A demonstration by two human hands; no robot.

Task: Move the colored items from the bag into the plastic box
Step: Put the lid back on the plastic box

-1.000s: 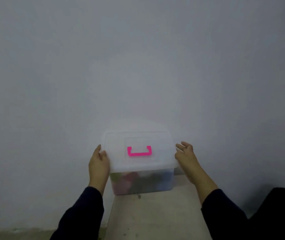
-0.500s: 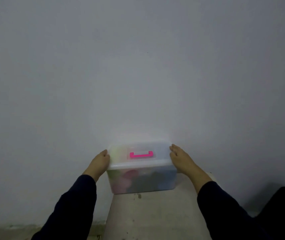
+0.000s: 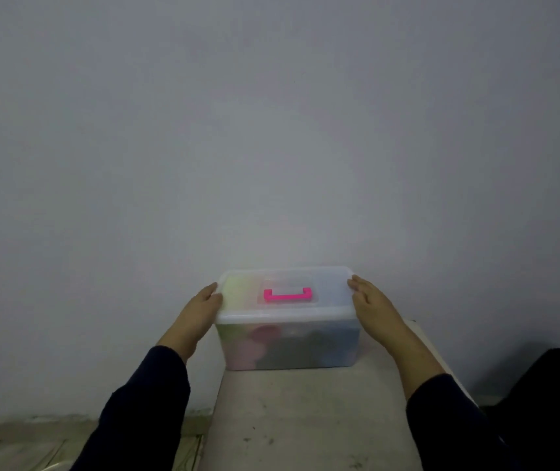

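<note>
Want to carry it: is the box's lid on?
On. The lid sits flat across the plastic box, pink handle lying on top.

Dim light here: a plain grey wall [image 3: 271, 130] fills most of the view. A pale, speckled table [image 3: 305, 419] stands against it. Low at the left runs a strip of floor [image 3: 16, 443], with a dark shape [image 3: 550, 402] at the table's right edge.
</note>
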